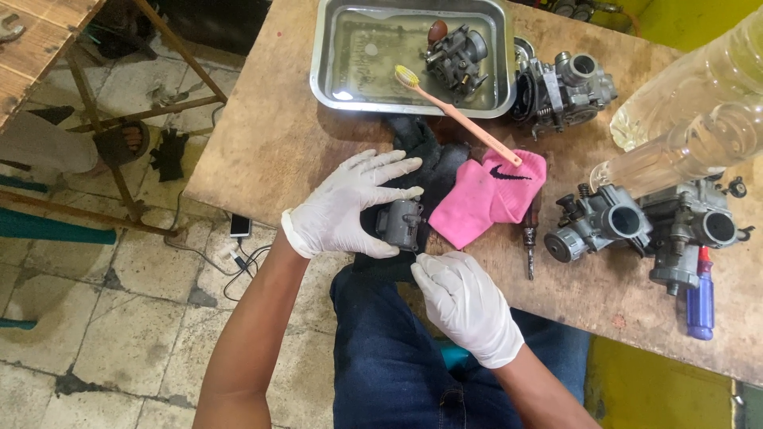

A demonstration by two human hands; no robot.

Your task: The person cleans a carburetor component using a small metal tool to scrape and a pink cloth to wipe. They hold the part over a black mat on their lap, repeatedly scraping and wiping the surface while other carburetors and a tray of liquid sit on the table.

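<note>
I sit at a wooden table [262, 135] with white gloves on both hands. My left hand [350, 205] has its fingers spread out long, and its thumb and fingers grip a small grey metal part [400, 225] from the side. My right hand [465, 306] is just below that part, near the edge of the table. Its fingers are curled in and the fingertip end touches the bottom of the part, but I cannot tell if it pinches anything. The metal part sits on a black cloth [433, 163] that lies on the table in front of me. Just beside it, on the right, is a pink sock [485, 199]. A pink toothbrush [457, 115] leans from the sock up into a shiny metal tray [334, 48]. The tray has some liquid in it and one grey engine part [457, 56] with a brown knob. Another grey engine part [564, 87] stands right next to the tray. Two more [644, 226] are on the far right of the table, near a blue lighter [701, 298]. A screwdriver [530, 242] lies beside the sock. A clear plastic bottle [691, 111] is close to my face on the right. A phone [240, 226] lies on the floor.
</note>
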